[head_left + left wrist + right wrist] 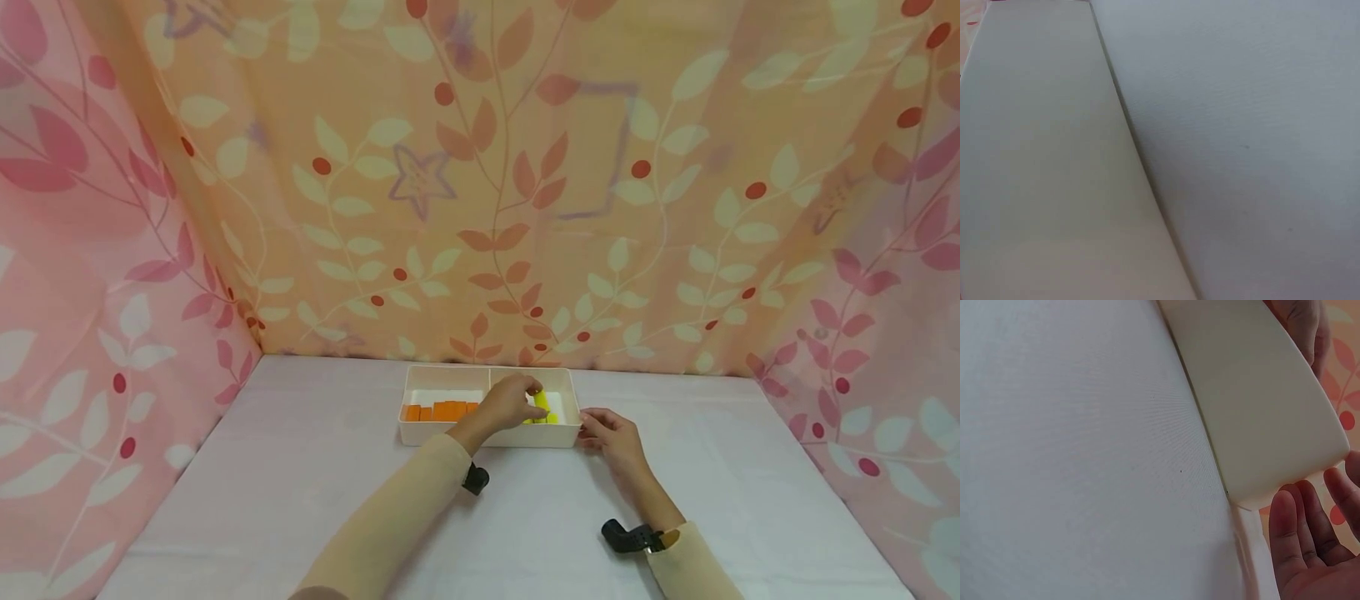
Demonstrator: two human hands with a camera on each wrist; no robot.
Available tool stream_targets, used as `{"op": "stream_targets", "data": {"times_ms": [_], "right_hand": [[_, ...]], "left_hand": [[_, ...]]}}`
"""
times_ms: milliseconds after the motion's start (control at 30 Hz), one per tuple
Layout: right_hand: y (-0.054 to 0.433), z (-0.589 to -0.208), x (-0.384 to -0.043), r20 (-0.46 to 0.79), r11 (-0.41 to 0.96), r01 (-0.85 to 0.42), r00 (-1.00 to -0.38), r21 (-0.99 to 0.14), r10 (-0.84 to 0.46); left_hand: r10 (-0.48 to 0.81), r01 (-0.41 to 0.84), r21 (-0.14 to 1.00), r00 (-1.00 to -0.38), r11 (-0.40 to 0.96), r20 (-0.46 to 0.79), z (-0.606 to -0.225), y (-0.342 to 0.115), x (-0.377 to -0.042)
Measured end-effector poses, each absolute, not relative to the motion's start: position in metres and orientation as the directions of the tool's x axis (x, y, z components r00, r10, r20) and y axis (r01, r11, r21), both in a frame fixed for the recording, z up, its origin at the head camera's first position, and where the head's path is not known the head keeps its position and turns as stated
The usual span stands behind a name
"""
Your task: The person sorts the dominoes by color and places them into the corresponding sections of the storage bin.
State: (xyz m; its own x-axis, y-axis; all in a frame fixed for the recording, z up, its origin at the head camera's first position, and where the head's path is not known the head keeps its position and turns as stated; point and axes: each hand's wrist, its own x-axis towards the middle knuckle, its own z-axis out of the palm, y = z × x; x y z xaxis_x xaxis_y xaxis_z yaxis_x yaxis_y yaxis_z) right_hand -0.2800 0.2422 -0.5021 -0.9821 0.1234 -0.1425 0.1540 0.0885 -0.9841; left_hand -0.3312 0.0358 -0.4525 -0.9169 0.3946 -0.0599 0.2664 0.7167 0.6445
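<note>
A white two-compartment box point(442, 433) sits on the table in the head view. Over its right compartment, my left hand point(510, 402) pinches a yellow block point(541, 401) between thumb and fingers. More yellow pieces lie low in that compartment, partly covered by the hand. Several orange blocks point(450, 411) line the front of the left compartment. My right hand point(613, 435) is at the box's right end, fingertips at the wall, fingers loosely bent. In the right wrist view its fingers point(1284, 515) lie beside the box end. The left wrist view has only the box's front wall point(1054, 156) and cloth.
A white cloth covers the table point(300, 500). Behind it hangs a leaf-patterned curtain point(360, 208), with pink patterned curtains at both sides. Black wrist cameras are strapped to both wrists, the right one point(626, 537) near the sleeve.
</note>
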Motion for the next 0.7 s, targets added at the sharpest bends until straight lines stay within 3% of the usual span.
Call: {"op": "stream_targets", "data": {"times_ms": [300,700], "right_hand": [[0.243,-0.502,-0.281,-0.15,0.071,0.16,-0.98,-0.985,0.13],[0.241,-0.503,-0.28,-0.147,0.061,0.155,-0.981,-0.986,0.123]], "left_hand": [[0.406,0.249,0.638,-0.907,0.729,-0.109,-0.453,0.047,-0.338],[0.472,0.335,0.606,-0.878,0.721,-0.077,-0.461,0.059,-0.342]]}}
